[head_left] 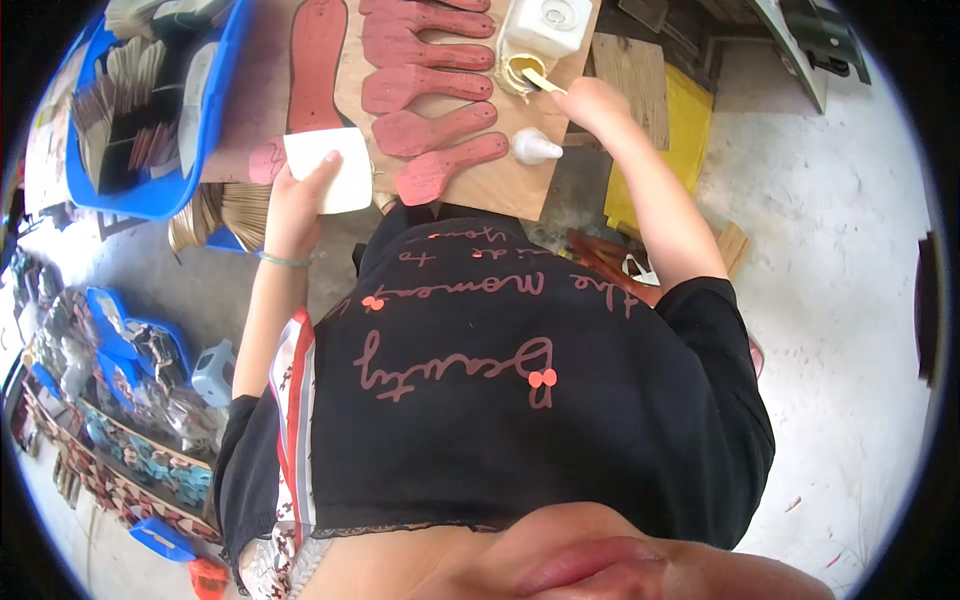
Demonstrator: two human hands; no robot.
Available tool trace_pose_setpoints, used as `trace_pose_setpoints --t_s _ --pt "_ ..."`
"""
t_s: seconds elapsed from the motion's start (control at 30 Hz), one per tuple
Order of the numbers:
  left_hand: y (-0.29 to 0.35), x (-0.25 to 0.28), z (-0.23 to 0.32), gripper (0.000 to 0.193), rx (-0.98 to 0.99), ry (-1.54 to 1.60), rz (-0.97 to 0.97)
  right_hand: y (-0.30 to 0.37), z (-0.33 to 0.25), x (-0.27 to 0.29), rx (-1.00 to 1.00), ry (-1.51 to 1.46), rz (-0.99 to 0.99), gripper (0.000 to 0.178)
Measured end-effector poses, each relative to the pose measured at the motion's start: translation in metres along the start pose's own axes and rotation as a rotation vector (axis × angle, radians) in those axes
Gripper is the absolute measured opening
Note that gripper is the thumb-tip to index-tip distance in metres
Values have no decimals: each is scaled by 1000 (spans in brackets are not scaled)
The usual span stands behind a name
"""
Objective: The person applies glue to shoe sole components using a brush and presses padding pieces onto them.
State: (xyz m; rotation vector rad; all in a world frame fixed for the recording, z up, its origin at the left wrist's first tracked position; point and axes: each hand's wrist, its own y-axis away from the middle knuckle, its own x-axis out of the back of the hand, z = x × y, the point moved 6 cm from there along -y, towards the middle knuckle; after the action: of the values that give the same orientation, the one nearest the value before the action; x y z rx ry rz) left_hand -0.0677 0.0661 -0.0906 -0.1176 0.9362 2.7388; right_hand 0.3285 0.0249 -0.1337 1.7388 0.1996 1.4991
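My left hand [298, 200] grips a flat white rectangular piece [350, 182], thumb pressed on its upper face and fingers underneath. Over at the table's right edge, my right hand [597, 105] is closed round the pale handle of a brush [545, 82]. The brush's far end dips into a small open jar [506, 74] with yellowish residue round its rim; that end cannot be made out clearly. Between my hands lies a column of red sole-shaped pieces [430, 90] with narrow rounded ends. A larger red sole shape [318, 70] is beyond the white piece.
A white square container [548, 22] stands behind the jar, and a small white nozzle bottle [535, 147] lies near the wooden table's [520, 190] front right. At left, a blue crate [225, 90] holds stacked sole pieces. Bagged goods [75, 330] crowd the lower left.
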Motion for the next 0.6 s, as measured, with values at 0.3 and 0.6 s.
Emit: trace_pose_setpoints --t_s 0.3,0.6 --pt "0 -15 -10 29 98 118 -37 16 2 -6 26 -17 7 43" --pt "-3 -55 -6 27 91 140 -75 8 21 -25 31 -80 -2 48"
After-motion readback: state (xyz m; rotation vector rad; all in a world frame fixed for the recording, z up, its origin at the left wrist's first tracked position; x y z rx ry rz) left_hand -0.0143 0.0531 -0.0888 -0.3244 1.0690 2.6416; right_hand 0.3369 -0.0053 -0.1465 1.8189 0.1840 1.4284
